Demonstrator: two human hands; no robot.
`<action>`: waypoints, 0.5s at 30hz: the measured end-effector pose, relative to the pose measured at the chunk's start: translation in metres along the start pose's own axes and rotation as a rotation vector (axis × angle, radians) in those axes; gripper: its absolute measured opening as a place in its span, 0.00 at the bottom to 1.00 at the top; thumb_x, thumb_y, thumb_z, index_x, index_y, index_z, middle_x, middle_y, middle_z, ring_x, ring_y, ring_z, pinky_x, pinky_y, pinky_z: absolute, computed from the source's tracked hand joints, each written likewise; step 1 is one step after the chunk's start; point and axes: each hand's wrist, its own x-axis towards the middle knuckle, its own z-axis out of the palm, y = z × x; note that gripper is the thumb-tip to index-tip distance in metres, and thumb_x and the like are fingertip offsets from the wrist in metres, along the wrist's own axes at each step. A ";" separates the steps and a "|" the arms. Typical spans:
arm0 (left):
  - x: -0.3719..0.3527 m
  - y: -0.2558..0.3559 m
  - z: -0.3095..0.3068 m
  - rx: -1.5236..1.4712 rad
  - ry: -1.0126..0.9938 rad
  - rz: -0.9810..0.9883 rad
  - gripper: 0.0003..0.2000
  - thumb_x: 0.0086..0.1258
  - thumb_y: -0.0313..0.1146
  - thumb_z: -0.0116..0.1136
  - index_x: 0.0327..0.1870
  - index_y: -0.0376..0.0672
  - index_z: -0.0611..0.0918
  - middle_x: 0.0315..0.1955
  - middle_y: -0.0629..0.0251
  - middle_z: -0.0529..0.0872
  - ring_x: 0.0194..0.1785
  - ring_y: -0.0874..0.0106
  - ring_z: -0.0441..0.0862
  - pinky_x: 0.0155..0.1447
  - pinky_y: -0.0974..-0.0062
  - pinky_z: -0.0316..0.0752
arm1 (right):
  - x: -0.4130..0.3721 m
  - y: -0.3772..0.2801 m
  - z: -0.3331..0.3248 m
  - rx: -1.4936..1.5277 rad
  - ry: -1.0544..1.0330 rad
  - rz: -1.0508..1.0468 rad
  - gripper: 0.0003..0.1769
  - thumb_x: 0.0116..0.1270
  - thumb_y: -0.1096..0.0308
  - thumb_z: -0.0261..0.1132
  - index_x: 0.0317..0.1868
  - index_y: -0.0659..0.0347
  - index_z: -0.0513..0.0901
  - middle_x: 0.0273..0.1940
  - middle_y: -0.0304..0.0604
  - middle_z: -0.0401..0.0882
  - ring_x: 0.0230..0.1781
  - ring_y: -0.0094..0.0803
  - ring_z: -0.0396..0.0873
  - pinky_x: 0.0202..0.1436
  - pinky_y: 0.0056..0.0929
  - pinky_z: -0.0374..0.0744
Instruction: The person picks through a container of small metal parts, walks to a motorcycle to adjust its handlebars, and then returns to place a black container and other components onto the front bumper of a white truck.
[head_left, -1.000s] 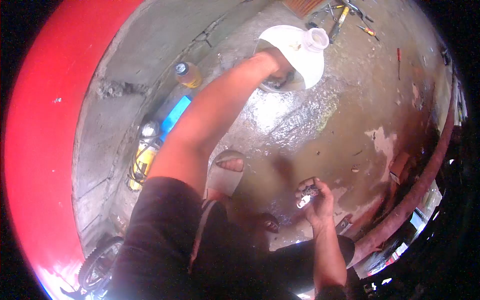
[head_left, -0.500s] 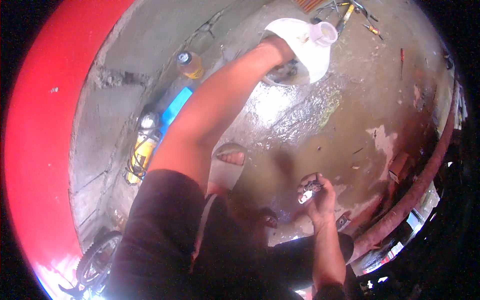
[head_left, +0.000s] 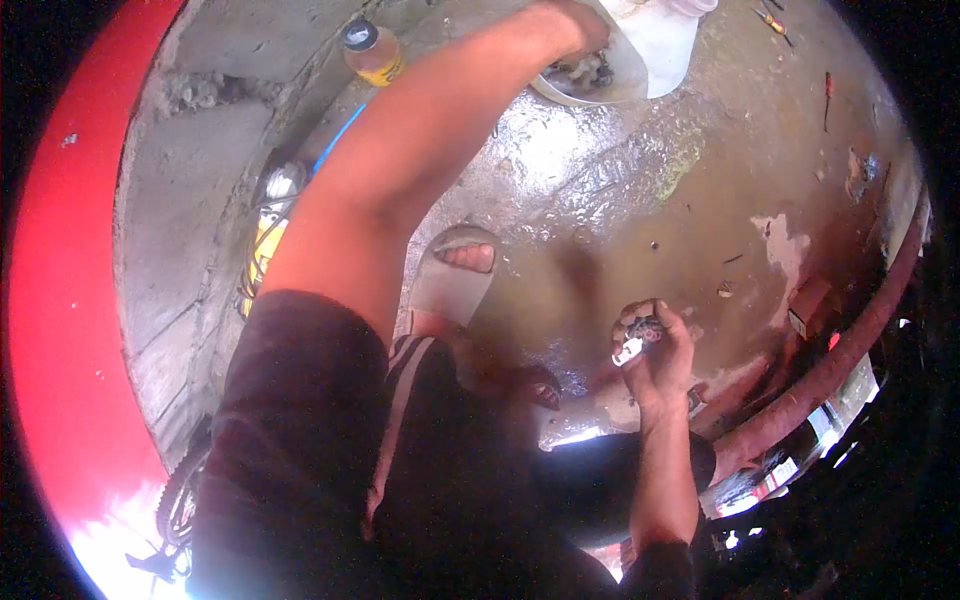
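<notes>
My left hand reaches into a white cut-open plastic jug at the top of the view. Its fingers are hidden, so what they hold, if anything, does not show. Dark, greasy-looking small parts lie in the jug below that hand. Lower right, my right hand is palm up with its fingers curled round small metal parts, dark and round at one end, bright and shiny at the other. Their exact kind cannot be made out.
The floor is wet. A dark-capped bottle and a yellow corded power tool stand by the block wall. Screwdrivers lie at upper right, and a reddish pipe runs along the right. My sandalled foot is between.
The view has tilted, so the jug and bottle sit higher in it. My left hand remains at the jug. My right hand still holds the metal parts, now slightly higher in view.
</notes>
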 end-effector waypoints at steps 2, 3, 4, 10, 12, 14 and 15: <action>-0.002 0.002 0.000 0.019 -0.034 -0.022 0.22 0.71 0.44 0.42 0.61 0.47 0.77 0.63 0.56 0.74 0.65 0.59 0.72 0.67 0.64 0.66 | 0.000 0.000 0.001 -0.009 -0.010 0.003 0.15 0.67 0.56 0.57 0.36 0.60 0.78 0.32 0.45 0.82 0.30 0.37 0.81 0.33 0.34 0.79; -0.004 0.003 0.000 0.031 -0.055 -0.029 0.22 0.71 0.44 0.42 0.61 0.47 0.77 0.63 0.56 0.74 0.65 0.59 0.72 0.67 0.64 0.66 | 0.000 0.000 0.000 -0.018 0.003 0.005 0.15 0.67 0.56 0.57 0.36 0.61 0.78 0.32 0.45 0.82 0.30 0.37 0.81 0.33 0.34 0.79; -0.007 0.004 0.002 0.043 -0.078 -0.036 0.22 0.71 0.44 0.42 0.61 0.47 0.77 0.62 0.55 0.74 0.65 0.59 0.72 0.67 0.64 0.66 | 0.000 0.000 -0.001 -0.027 0.017 0.006 0.15 0.67 0.56 0.57 0.36 0.61 0.78 0.31 0.45 0.82 0.30 0.37 0.81 0.33 0.34 0.79; -0.022 0.009 -0.006 0.291 -0.275 0.032 0.21 0.70 0.43 0.44 0.59 0.45 0.78 0.61 0.55 0.76 0.64 0.58 0.73 0.66 0.63 0.67 | -0.001 0.001 -0.003 -0.010 0.038 0.001 0.15 0.67 0.56 0.57 0.36 0.61 0.78 0.31 0.45 0.81 0.30 0.37 0.81 0.32 0.35 0.80; -0.018 0.005 -0.007 0.485 -0.328 0.156 0.20 0.69 0.42 0.47 0.58 0.45 0.79 0.60 0.55 0.77 0.62 0.58 0.75 0.65 0.62 0.68 | -0.001 0.002 -0.005 0.001 0.033 0.006 0.15 0.67 0.56 0.57 0.35 0.61 0.78 0.31 0.45 0.81 0.30 0.38 0.81 0.32 0.35 0.80; -0.012 -0.002 0.001 0.336 -0.226 0.078 0.20 0.69 0.41 0.48 0.58 0.45 0.79 0.60 0.56 0.77 0.62 0.58 0.75 0.65 0.62 0.68 | 0.000 0.002 -0.006 0.011 0.025 0.012 0.15 0.67 0.56 0.57 0.35 0.61 0.78 0.31 0.45 0.81 0.30 0.38 0.81 0.32 0.36 0.80; -0.007 -0.006 0.006 0.283 -0.185 0.050 0.20 0.69 0.41 0.48 0.58 0.45 0.80 0.60 0.56 0.77 0.62 0.58 0.76 0.64 0.62 0.69 | 0.000 0.002 -0.006 -0.011 0.023 0.007 0.15 0.68 0.56 0.57 0.36 0.61 0.78 0.31 0.45 0.81 0.30 0.38 0.81 0.33 0.36 0.80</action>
